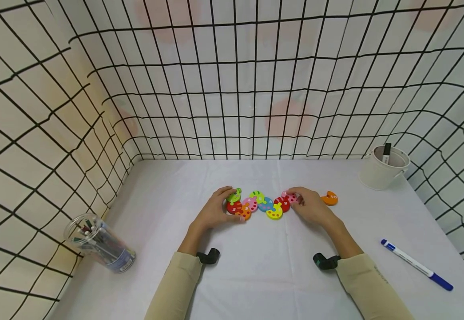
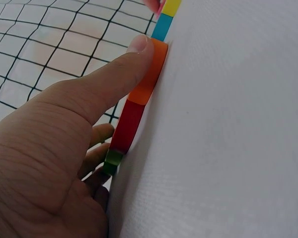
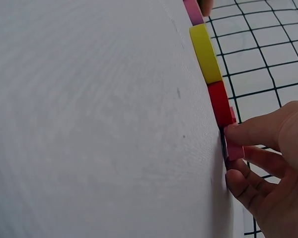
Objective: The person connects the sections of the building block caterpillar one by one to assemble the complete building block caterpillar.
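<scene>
A row of joined, numbered caterpillar puzzle pieces lies on the white table. My left hand (image 1: 215, 209) grips its left end, fingers at the green head piece (image 1: 235, 195) and thumb on the edge of the orange piece (image 2: 156, 69). The red piece (image 2: 129, 126) sits between them. My right hand (image 1: 311, 206) pinches a pink puzzle piece (image 3: 234, 148) at the row's right end, beside the red piece numbered 8 (image 1: 282, 205). In the right wrist view this pink piece looks slightly raised against the red one. A loose orange piece numbered 10 (image 1: 329, 198) lies right of that hand.
A blue-and-white marker (image 1: 415, 264) lies at the right. Behind it stands a white bucket (image 1: 379, 171) holding a black-capped marker. On the left is a clear jar (image 1: 108, 249) of pens. Black wire grid (image 1: 235, 89) surrounds the table's back and sides.
</scene>
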Demonstrator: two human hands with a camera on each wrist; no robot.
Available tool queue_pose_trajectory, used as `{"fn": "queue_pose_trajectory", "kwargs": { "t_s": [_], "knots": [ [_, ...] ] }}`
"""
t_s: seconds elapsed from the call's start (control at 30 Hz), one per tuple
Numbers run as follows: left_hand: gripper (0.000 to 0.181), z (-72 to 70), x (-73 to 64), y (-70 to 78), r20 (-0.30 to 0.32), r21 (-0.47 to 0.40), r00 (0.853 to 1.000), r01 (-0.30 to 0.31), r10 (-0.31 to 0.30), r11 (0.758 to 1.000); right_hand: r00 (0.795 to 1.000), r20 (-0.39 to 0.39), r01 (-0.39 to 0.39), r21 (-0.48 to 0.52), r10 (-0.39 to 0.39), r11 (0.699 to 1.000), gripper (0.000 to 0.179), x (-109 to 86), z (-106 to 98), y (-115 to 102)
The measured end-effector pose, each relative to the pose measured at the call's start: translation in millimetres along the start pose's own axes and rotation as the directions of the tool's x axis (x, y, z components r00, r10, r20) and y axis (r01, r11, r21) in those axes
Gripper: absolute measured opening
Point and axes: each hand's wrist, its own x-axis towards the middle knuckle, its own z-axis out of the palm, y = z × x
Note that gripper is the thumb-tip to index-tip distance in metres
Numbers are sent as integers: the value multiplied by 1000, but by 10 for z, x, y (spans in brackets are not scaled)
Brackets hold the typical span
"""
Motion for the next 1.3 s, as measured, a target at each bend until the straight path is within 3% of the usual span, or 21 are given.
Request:
{"fn": "queue_pose_trajectory", "kwargs": {
  "t_s": [0.43,0.6,0.83,1.3],
  "knots": [
    [100,0,8,24,12,8,1000,6,-6,1000,1000,3,-7,-4,7,1000,47,-30,-21,-2],
    [103,-7,7,35,20,19,1000,0,0,1000,998,-49,-35,29,36,999,45,-95,-104,36],
    [103,-6,-1,28,14,29,1000,6,-6,1000,989,-148,0,29,4,1000,43,-189,-288,200],
    [101,15,-8,22,6,34,1000,7,-7,999,968,-245,-50,-1,48,999,54,-340,-554,550]
  ]
}}
